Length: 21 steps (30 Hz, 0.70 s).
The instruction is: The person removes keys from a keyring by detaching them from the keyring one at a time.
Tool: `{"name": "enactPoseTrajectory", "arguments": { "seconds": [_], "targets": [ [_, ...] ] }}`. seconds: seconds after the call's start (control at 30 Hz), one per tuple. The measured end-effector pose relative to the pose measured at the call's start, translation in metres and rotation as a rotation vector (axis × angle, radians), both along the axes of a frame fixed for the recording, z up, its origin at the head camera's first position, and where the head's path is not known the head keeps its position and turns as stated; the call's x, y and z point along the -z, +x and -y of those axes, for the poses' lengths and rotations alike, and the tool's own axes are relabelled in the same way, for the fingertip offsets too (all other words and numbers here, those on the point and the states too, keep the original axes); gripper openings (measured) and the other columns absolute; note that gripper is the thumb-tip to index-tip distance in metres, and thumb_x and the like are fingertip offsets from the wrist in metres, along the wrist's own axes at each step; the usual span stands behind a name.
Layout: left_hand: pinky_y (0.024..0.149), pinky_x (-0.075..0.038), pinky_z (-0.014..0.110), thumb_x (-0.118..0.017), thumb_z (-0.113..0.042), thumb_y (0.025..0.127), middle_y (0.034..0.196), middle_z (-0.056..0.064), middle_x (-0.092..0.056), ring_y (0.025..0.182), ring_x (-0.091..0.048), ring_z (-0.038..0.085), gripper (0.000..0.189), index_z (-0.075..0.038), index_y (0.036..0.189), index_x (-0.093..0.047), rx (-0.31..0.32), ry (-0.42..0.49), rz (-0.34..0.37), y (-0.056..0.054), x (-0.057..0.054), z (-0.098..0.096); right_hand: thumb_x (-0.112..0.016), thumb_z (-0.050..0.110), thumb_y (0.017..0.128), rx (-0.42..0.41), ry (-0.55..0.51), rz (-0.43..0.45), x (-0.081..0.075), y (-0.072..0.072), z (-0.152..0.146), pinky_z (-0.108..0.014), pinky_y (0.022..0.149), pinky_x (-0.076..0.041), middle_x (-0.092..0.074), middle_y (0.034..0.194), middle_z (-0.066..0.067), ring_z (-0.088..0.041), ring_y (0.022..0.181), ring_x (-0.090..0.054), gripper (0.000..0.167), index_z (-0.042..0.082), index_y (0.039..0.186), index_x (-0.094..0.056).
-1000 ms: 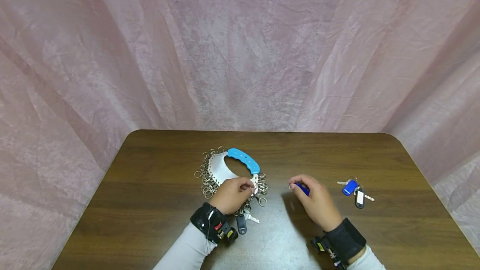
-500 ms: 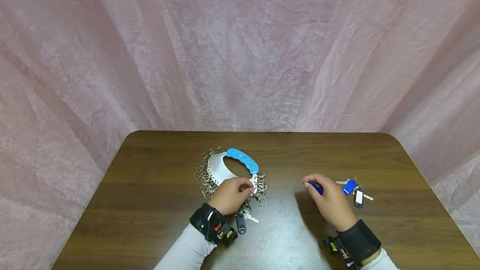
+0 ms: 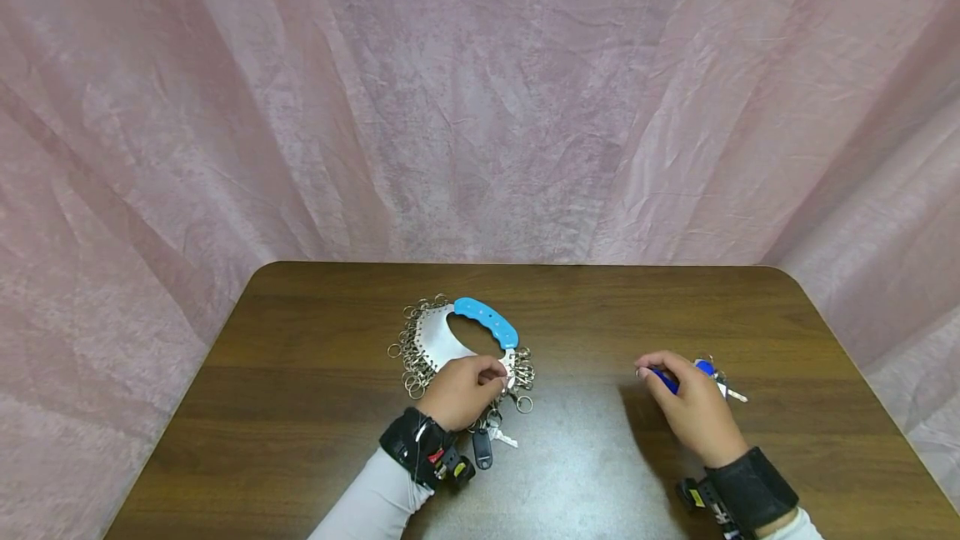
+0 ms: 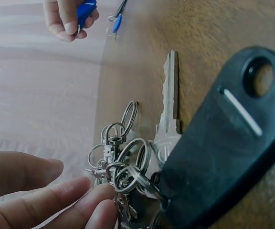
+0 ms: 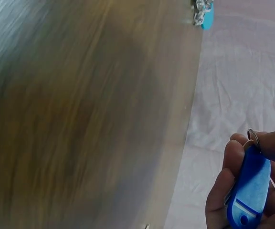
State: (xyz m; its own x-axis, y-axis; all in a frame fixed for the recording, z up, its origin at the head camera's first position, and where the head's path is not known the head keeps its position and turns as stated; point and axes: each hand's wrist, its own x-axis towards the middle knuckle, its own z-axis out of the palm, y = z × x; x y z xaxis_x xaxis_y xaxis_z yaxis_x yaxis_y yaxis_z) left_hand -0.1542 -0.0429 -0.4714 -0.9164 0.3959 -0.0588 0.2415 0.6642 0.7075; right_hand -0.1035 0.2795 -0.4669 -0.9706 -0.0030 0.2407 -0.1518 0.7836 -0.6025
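Note:
My left hand (image 3: 459, 394) rests over the lower edge of a silver key-holder plate (image 3: 435, 332) with a blue handle (image 3: 486, 319). In the left wrist view its fingertips are at the metal clips and split rings (image 4: 135, 152), and the thumb stands apart from the fingers. A black key tag (image 4: 228, 138) and a silver key (image 4: 172, 95) hang from the ring near that hand. My right hand (image 3: 699, 417), off to the right above the table, pinches a blue key tag (image 5: 249, 186) by its ring end; any key on it is hidden by the fingers.
Just beyond my right hand lie another blue tag (image 3: 705, 367) and a silver key (image 3: 737, 396), partly covered by the hand. Many rings (image 3: 411, 357) fringe the plate's left side. A pink curtain (image 3: 480, 107) hangs behind the wooden table (image 3: 300, 407).
My right hand has moved rightward with the blue key tag and now overlaps the keys lying at the right. The left hand and the key holder have stayed in place.

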Motion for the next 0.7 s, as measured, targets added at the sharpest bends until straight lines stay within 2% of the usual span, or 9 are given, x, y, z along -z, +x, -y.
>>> {"name": "enactPoseTrajectory", "arguments": {
  "seconds": [0.17,0.47,0.6,0.7],
  "targets": [
    [0.079,-0.053,0.031,-0.063,-0.020,0.097,0.094,-0.001,-0.074,0.089,-0.068,0.014,0.017,-0.011,0.106,-0.074,0.000,-0.001,0.009,0.000,0.000,-0.001,-0.067,0.016,0.097,0.025,0.027,-0.032,0.003,0.001,-0.012,-0.027,0.076,-0.052,-0.075,0.104,-0.004,-0.003,0.091,-0.060,0.012,0.012,0.107,-0.072],
    [0.080,-0.053,0.031,-0.063,-0.020,0.097,0.095,-0.001,-0.073,0.089,-0.068,0.014,0.017,-0.010,0.106,-0.074,0.004,0.006,0.013,0.000,0.001,0.000,-0.066,0.019,0.099,0.058,0.053,-0.003,0.001,0.004,-0.033,-0.026,0.072,-0.049,-0.073,0.104,-0.006,0.002,0.086,-0.056,0.013,0.014,0.109,-0.071],
    [0.080,-0.054,0.031,-0.063,-0.019,0.096,0.095,0.000,-0.074,0.089,-0.068,0.014,0.017,-0.010,0.106,-0.073,0.008,0.012,0.011,-0.001,0.001,0.001,-0.065,0.020,0.099,0.077,0.064,0.012,0.001,0.005,-0.042,-0.023,0.071,-0.049,-0.073,0.106,-0.008,0.001,0.086,-0.057,0.014,0.014,0.110,-0.071],
    [0.081,-0.054,0.031,-0.063,-0.019,0.096,0.096,0.001,-0.074,0.090,-0.069,0.015,0.018,-0.009,0.107,-0.073,0.005,0.023,0.018,-0.001,0.001,0.002,-0.064,0.020,0.100,0.090,0.077,0.039,0.002,0.006,-0.048,-0.026,0.070,-0.048,-0.073,0.108,-0.012,-0.006,0.086,-0.058,0.015,0.013,0.111,-0.071]
  ]
}}
